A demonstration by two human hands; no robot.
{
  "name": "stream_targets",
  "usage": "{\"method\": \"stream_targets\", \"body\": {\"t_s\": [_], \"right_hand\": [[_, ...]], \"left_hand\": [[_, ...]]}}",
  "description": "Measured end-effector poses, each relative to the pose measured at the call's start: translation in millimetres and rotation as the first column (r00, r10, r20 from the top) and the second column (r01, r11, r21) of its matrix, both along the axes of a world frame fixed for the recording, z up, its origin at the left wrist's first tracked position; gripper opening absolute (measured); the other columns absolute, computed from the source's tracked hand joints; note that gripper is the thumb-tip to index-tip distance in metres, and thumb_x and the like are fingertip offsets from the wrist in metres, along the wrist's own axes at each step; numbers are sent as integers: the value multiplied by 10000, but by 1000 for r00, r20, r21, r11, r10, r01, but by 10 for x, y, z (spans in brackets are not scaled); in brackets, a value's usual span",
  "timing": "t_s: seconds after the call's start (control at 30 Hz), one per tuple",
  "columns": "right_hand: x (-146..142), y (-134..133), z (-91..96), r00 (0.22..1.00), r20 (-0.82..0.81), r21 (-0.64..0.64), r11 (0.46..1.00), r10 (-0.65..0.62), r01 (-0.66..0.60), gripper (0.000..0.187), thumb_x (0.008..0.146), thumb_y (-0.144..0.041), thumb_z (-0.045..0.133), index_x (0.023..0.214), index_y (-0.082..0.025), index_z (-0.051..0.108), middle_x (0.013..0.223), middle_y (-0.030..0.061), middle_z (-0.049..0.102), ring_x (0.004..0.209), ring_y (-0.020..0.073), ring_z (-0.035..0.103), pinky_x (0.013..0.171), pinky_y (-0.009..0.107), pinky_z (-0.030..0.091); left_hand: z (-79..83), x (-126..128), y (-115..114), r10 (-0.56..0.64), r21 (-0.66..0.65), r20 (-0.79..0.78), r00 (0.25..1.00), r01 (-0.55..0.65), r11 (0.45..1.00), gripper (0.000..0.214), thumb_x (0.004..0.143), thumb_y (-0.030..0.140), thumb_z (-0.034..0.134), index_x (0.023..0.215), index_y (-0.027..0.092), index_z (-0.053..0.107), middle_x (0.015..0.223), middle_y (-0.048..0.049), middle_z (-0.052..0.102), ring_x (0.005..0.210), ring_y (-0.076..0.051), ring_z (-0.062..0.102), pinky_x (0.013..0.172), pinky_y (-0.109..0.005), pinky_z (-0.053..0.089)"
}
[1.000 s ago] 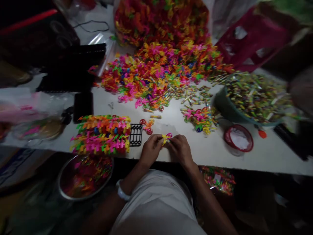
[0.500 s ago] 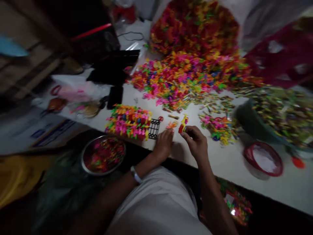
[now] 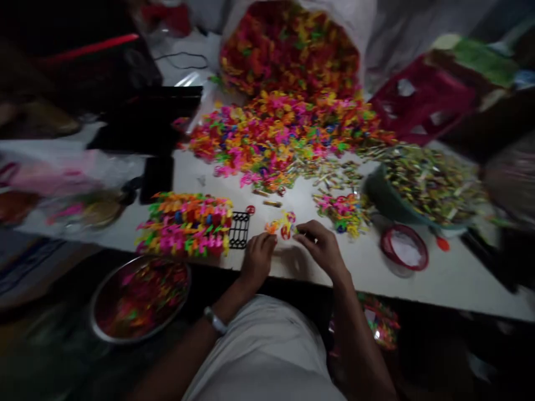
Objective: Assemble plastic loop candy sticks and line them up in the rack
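Observation:
Low over the white table [image 3: 359, 267], my left hand [image 3: 258, 257] has its fingers closed at a small orange plastic toy piece [image 3: 271, 227]. Facing it, my right hand [image 3: 321, 246] pinches a thin, pale greenish bit at its fingertips, too small to name. Between the two hands is a small red-and-yellow plastic toy piece [image 3: 286, 230]; whether it touches the fingers is unclear. Left of my left hand lies a black rack [image 3: 239, 229], its left part covered by rows of bright plastic pieces [image 3: 184, 223].
A large heap of colourful pieces [image 3: 276, 131] spills from a white sack at the back. To the right stand a green basin [image 3: 384, 195] of small sticks and a red-rimmed tub [image 3: 404, 250] of white stuff. A metal bowl [image 3: 98, 312] sits below the table's left edge.
The head view has shifted, so the table things appear further left. My right hand has brought the red-and-yellow piece down and closer to my left hand.

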State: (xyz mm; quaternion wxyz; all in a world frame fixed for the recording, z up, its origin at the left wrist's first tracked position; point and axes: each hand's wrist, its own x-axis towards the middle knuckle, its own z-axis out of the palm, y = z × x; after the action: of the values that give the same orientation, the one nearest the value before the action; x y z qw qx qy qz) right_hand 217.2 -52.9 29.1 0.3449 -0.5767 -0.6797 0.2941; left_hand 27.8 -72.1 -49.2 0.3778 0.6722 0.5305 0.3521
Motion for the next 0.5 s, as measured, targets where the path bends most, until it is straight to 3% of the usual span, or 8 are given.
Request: {"method": "stream_targets", "body": {"t_s": [0.03,0.1,0.17,0.2,0.27,0.37,0.43,0.5], "right_hand": [[234,23,13,984,76,53,986,-159,155,212,865,-386,629,942,-202,704,840,62,646,720,186,590,652,315,492],[640,19,66,865,249,171,899,-436,404,236,851,-361,631,988,-180,696,920,101,633,745,210,578,688,356,485],[833,12,93,709,378,265,803,-595,533,287,845,-317,620,1081,-162,671,1028,143,600,809,239,575,746,401,476],[823,30,79,674,409,283,787,-616,548,299,847,-294,608,1108,-158,659,1059,153,585,845,249,574,769,410,472],[600,129,-9,747,408,233,851,-526,471,262,861,-244,568,1093,-163,659,1046,139,586,894,246,573,790,388,471],[-15,403,-224,931,324,26,985,-168,168,235,888,-195,516,1070,-187,665,979,86,600,862,190,577,769,301,465],[-360,611,-356,949,310,-50,996,-54,73,266,889,-193,514,1121,-205,645,1008,69,583,852,167,563,766,274,449],[-507,764,-447,944,329,-87,994,-36,69,269,880,-195,527,1123,-214,640,1037,61,559,847,159,545,758,265,432]], "left_hand": [[-41,26,30,-1,66,-62,998,5,998,245,942,262,450,1106,207,623,1133,-133,625,1084,-266,544,988,-474,395],[-112,56,57,16,193,-186,982,20,981,255,952,258,447,1139,214,614,1148,-124,624,1068,-252,554,964,-448,417],[-144,69,45,48,290,-281,959,37,956,258,954,250,455,1155,200,608,1144,-125,626,1039,-241,564,926,-419,442],[-147,74,34,66,326,-312,948,42,944,259,953,244,461,1159,188,606,1136,-127,628,1022,-238,567,908,-408,450],[-133,81,16,95,379,-356,930,51,924,259,946,227,478,1167,168,602,1116,-128,631,990,-230,572,875,-388,462],[-94,69,9,92,402,-390,916,79,912,262,934,197,500,1178,167,591,1087,-113,636,975,-218,581,854,-364,470],[-58,33,3,75,402,-395,916,99,910,252,933,186,500,1166,170,592,1079,-106,636,985,-213,587,857,-355,475],[-16,-16,-13,65,397,-380,923,99,912,241,935,191,498,1156,175,594,1086,-101,630,1001,-206,588,867,-346,480]]}}
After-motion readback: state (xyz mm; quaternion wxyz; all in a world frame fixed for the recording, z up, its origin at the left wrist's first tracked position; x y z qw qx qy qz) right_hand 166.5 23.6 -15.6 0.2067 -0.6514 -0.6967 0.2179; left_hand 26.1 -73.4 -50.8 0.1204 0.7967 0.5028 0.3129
